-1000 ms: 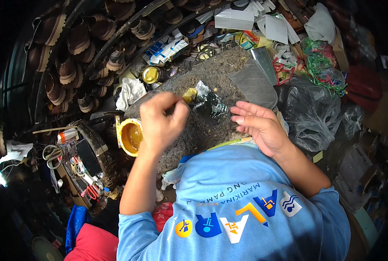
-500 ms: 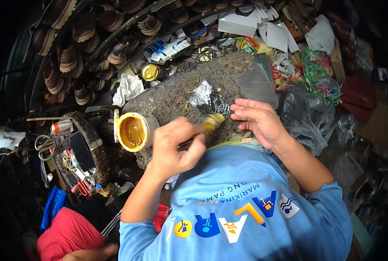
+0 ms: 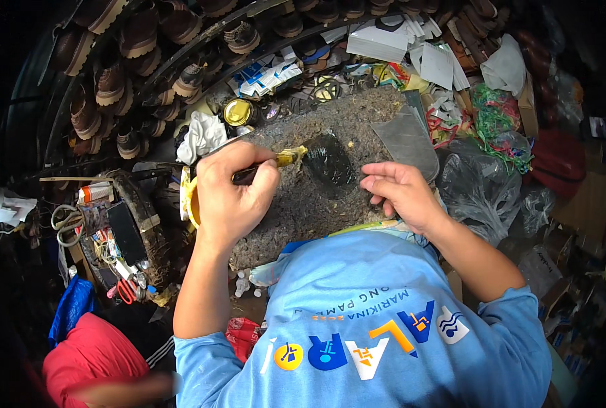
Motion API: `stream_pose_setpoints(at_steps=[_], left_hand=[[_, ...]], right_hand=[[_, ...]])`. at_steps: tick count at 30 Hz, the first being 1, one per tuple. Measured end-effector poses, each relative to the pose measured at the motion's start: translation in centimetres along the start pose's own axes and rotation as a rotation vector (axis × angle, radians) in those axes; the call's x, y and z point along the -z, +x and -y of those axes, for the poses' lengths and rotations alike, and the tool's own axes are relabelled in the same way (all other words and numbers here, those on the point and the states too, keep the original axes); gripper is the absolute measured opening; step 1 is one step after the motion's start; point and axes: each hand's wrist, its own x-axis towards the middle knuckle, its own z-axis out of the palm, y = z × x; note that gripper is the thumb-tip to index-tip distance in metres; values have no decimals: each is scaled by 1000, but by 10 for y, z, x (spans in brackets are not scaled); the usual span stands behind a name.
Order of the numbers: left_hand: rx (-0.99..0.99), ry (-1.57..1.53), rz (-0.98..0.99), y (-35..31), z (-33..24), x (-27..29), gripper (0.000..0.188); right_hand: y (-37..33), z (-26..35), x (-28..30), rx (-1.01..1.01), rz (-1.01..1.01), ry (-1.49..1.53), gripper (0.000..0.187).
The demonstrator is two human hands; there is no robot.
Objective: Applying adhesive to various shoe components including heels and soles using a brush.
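Observation:
My left hand [image 3: 233,192] is closed round the dark handle of a brush [image 3: 291,156]. Its yellow-coated bristles reach the left edge of a wet, glossy black sheet piece [image 3: 331,162] on the rough brown work block [image 3: 296,212]. Beyond the piece's right edge, my right hand [image 3: 399,196] has its fingers loosely bent and slightly apart, with nothing visible in them. The fingertips lie close to that edge; I cannot tell whether they touch it. A tub of yellow glue-like paste [image 3: 193,198] stands behind my left hand, mostly hidden by it.
A grey sheet [image 3: 406,139] lies at the block's right end. Past the far edge are an open yellow-rimmed can [image 3: 238,112], a crumpled white cloth [image 3: 201,137] and stacked white cards [image 3: 378,43]. Brown shoes [image 3: 109,81] fill racks at far left. Another person's red-clothed knee [image 3: 95,353] shows lower left.
My left hand and the brush have moved left and away from me, across the black piece to its left edge. The piece looks darker and more evenly wet. My right hand's fingers have drawn closer together.

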Motion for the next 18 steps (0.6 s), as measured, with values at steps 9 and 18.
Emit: stream_pose_setpoints(at_steps=[9, 18], left_hand=[[-10, -21, 36, -34, -5, -34, 6], [22, -177, 9, -80, -22, -42, 4]], right_hand=[[-23, -6, -9, -147, -70, 636, 44], [-12, -9, -14, -164, -94, 615, 43]])
